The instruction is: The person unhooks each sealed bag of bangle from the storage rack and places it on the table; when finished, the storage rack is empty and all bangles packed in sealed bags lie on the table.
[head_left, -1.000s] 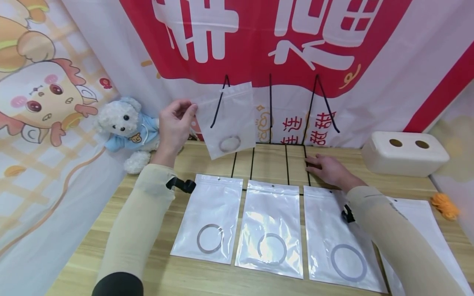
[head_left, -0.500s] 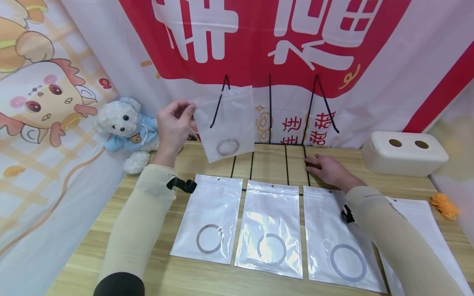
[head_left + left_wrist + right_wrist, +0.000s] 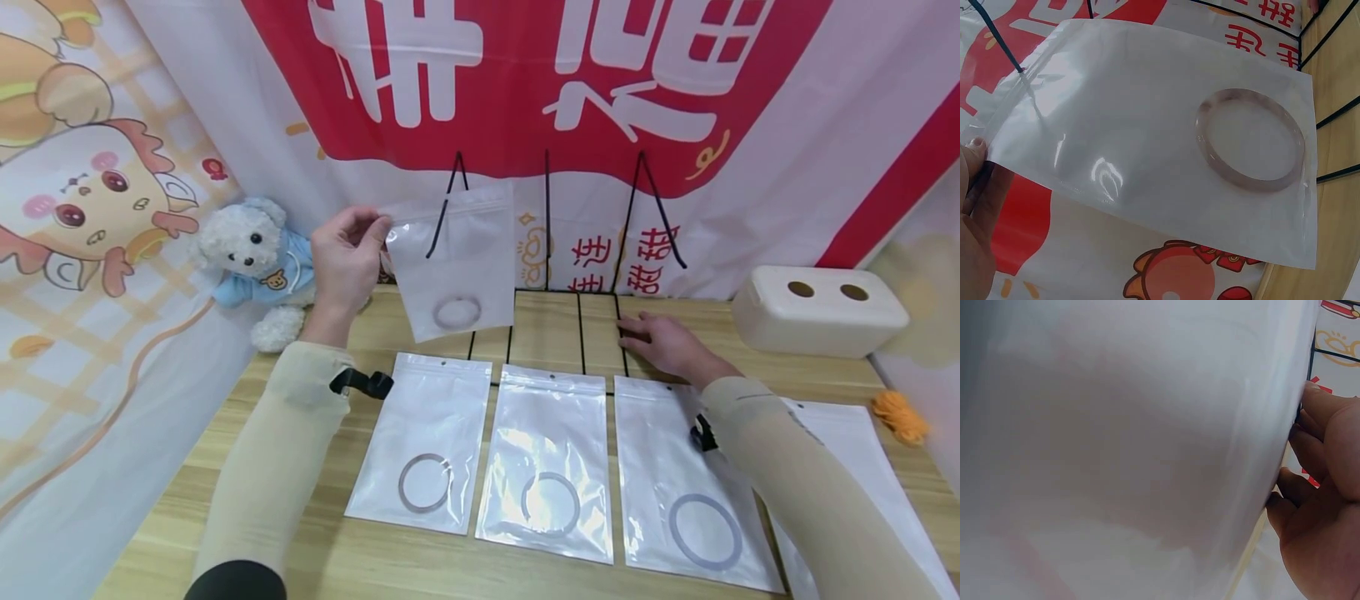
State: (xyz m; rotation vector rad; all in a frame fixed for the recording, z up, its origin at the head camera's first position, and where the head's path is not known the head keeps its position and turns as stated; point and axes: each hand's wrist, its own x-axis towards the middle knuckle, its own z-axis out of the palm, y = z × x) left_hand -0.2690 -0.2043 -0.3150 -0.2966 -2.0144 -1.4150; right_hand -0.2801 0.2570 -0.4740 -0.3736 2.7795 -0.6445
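Note:
In the head view my left hand (image 3: 347,258) pinches the upper left corner of a white zip bag (image 3: 420,283). A pinkish, translucent bangle (image 3: 1254,181) shows inside it in the left wrist view. The bag is slightly tilted at a black wire rack, with a slanting prong (image 3: 438,223) crossing in front of its upper part. I cannot tell whether the prong passes through the bag's hanging hole. My right hand (image 3: 667,343) rests its fingertips at the rack's right base wire (image 3: 625,362). In the right wrist view a blurred pale bag (image 3: 1116,456) hides much of the scene.
Three zip bags with rings lie in front: left (image 3: 442,417), middle (image 3: 551,417) and right (image 3: 652,450). Another bag (image 3: 855,458) lies partly under the right arm. A teddy bear (image 3: 251,250), a white box with two holes (image 3: 817,312) and an orange yarn-like bundle (image 3: 900,418) stand around.
My left hand has shifted slightly left and down, and the bag it holds has lowered and straightened a little. The right hand stays at the rack's base.

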